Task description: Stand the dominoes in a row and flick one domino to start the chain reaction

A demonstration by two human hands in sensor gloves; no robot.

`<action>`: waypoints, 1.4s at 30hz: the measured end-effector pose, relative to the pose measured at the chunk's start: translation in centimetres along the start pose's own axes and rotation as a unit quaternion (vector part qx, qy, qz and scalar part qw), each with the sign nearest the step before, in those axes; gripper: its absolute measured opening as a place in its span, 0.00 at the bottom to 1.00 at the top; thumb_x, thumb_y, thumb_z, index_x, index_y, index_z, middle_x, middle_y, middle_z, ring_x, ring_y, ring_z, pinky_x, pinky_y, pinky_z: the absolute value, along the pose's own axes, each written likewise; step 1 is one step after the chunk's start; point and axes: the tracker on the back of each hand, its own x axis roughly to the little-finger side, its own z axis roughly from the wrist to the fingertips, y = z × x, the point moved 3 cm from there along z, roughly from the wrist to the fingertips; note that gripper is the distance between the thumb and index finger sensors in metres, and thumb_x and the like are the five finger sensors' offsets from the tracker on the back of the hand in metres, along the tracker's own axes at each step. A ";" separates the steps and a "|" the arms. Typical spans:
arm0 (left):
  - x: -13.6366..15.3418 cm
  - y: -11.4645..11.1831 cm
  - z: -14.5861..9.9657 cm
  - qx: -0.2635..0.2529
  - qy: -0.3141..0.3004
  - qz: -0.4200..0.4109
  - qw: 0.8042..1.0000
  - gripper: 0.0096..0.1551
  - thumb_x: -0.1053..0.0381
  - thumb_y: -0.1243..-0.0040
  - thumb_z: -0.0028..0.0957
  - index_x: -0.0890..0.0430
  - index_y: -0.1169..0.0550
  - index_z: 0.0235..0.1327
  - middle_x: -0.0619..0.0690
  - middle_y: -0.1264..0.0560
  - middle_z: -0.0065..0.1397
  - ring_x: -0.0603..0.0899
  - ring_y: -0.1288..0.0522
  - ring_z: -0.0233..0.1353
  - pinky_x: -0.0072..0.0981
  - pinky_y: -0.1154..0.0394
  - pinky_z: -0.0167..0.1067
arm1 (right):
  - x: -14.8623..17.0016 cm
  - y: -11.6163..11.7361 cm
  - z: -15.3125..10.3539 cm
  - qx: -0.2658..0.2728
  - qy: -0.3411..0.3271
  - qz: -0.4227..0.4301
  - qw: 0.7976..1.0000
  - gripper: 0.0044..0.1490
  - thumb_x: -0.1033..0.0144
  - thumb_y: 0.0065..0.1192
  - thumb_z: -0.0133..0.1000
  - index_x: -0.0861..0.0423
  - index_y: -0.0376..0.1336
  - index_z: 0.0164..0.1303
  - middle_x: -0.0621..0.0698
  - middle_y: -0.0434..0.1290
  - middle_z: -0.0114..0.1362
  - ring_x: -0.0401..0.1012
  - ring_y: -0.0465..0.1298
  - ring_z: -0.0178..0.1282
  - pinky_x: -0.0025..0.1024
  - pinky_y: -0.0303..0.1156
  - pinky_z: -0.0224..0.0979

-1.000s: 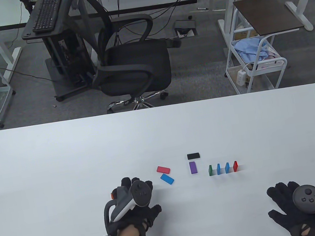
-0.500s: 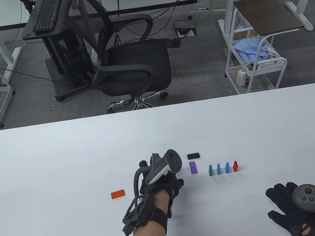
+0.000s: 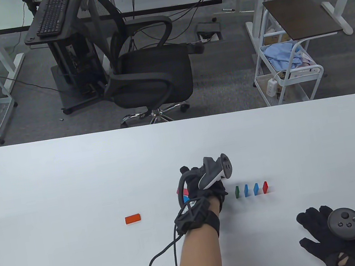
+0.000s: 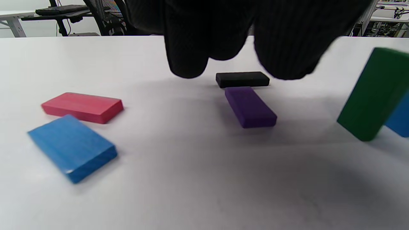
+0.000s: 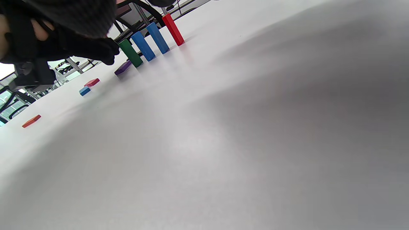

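Four dominoes stand in a row: green [image 3: 237, 192], blue [image 3: 246, 190], blue [image 3: 256, 188] and red [image 3: 265, 187]. My left hand [image 3: 218, 191] hovers just left of the green one. In the left wrist view its fingertips [image 4: 187, 65] hang above the flat black domino [image 4: 243, 79] and the flat purple domino [image 4: 250, 107], holding nothing. A pink domino [image 4: 82, 107] and a blue domino [image 4: 72, 147] lie flat to the left. An orange domino [image 3: 133, 218] lies flat further left. My right hand [image 3: 319, 226] rests flat on the table with its fingers spread.
The white table [image 3: 69, 179] has bare surface across its far half and left side. My left glove's cable [image 3: 158, 260] trails over the table towards the near edge. An office chair [image 3: 149, 72] stands beyond the far edge.
My left hand has moved right and forward, from over the orange domino, past the pink and blue ones, to above the purple and black ones. The right hand has barely moved.
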 end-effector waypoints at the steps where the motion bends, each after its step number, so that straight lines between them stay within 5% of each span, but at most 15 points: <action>1: -0.3 0.0 0.2 -0.003 0.010 0.009 1.000 0.35 0.39 0.31 0.44 0.55 0.25 0.62 0.55 0.20 0.69 0.62 0.34 0.79 0.71 0.53 0.74 | 0.2 0.0 0.1 -0.001 0.001 0.004 1.000 0.44 0.41 0.53 0.58 0.43 0.38 0.77 0.56 0.33 0.86 0.59 0.24 0.79 0.64 0.22 0.76; 18: -2.1 -0.7 1.7 0.021 0.068 0.069 0.995 0.40 0.41 0.24 0.41 0.57 0.26 0.63 0.53 0.16 0.62 0.61 0.26 0.74 0.71 0.46 0.74 | 0.4 0.3 0.2 -0.010 0.012 0.013 1.000 0.44 0.42 0.54 0.58 0.44 0.39 0.77 0.57 0.34 0.86 0.59 0.24 0.79 0.64 0.22 0.76; 42: 0.5 0.1 -0.7 -0.027 0.013 0.001 1.000 0.45 0.42 0.27 0.41 0.58 0.32 0.68 0.52 0.16 0.58 0.61 0.24 0.70 0.73 0.53 0.73 | 1.3 -0.4 0.0 0.005 0.009 0.022 1.000 0.44 0.42 0.54 0.58 0.44 0.39 0.77 0.57 0.34 0.86 0.59 0.24 0.80 0.64 0.22 0.76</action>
